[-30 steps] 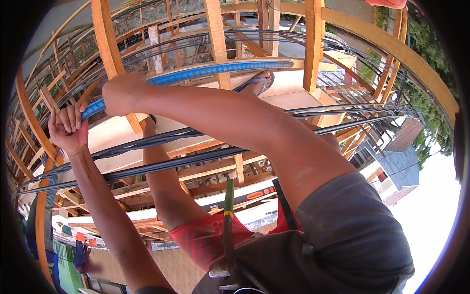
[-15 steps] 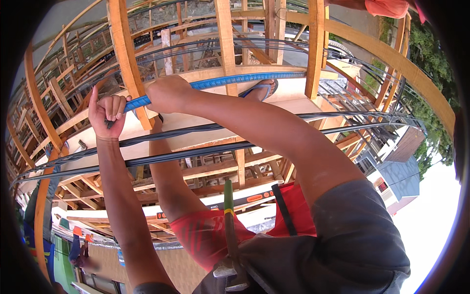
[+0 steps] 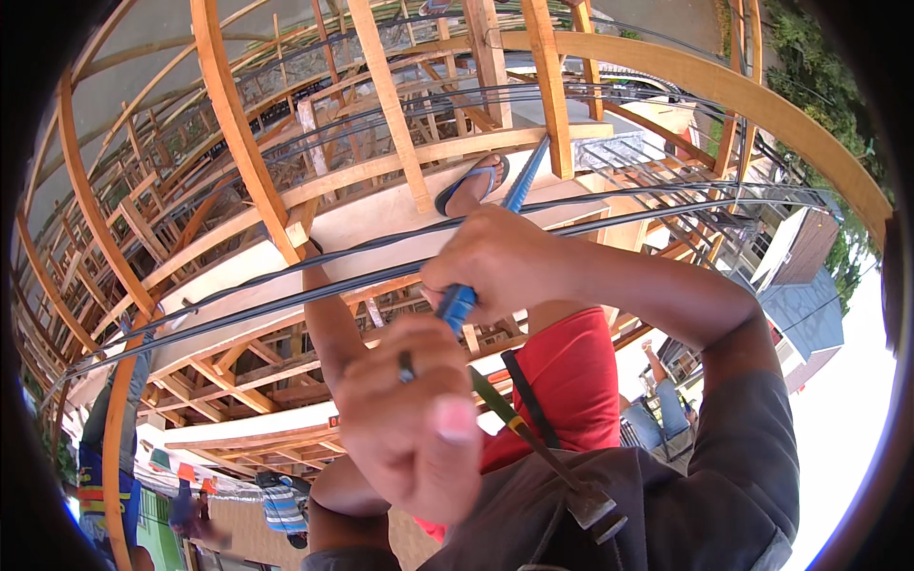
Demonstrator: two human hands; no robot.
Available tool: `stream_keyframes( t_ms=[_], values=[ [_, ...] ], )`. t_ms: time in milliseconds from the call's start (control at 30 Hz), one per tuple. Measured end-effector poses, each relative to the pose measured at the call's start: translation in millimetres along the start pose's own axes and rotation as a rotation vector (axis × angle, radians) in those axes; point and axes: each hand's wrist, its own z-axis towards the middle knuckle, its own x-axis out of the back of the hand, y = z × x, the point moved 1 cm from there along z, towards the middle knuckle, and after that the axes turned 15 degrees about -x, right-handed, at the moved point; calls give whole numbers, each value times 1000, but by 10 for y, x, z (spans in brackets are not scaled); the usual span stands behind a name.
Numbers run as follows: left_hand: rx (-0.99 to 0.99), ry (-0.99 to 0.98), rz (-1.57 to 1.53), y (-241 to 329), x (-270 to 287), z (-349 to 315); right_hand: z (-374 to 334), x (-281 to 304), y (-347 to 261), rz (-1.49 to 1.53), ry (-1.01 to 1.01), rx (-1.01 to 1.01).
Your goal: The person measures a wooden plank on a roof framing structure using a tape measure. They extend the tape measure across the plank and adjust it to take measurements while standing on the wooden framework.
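Note:
My right hand is wrapped round a long blue ribbed bar. The bar slants from beside an upright post down to its near end, which shows just under my fist. Close below that end, my left hand is raised and blurred, its fingers curled in. A small dark band shows at one finger; whether it is a ring or something held cannot be told. A hammer with a green and yellow handle hangs against my dark shirt.
Black cables cross below my right hand. My sandaled foot stands on a pale plank. Wooden posts and a curved beam frame the area. Other people are lower down, near the picture's lower left and right.
Both hands have moved toward me and to the right. The bar has swung from lying crosswise to pointing away from me. My left hand has come off its end.

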Motion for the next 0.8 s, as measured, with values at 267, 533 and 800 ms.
stream_keyframes(
  t_ms=[267, 533, 800],
  values=[
    [259, 97, -244, -1804, 1854, 517, 2022, -655, 383, -97, 105, -353],
    [360, 135, -563, -2765, 2832, 249, 2791, -1296, 572, -98, 53, -455],
    [380, 153, -560, -2879, 3254, 114, 3082, -1561, 470, -26, 69, -410]
  ],
)
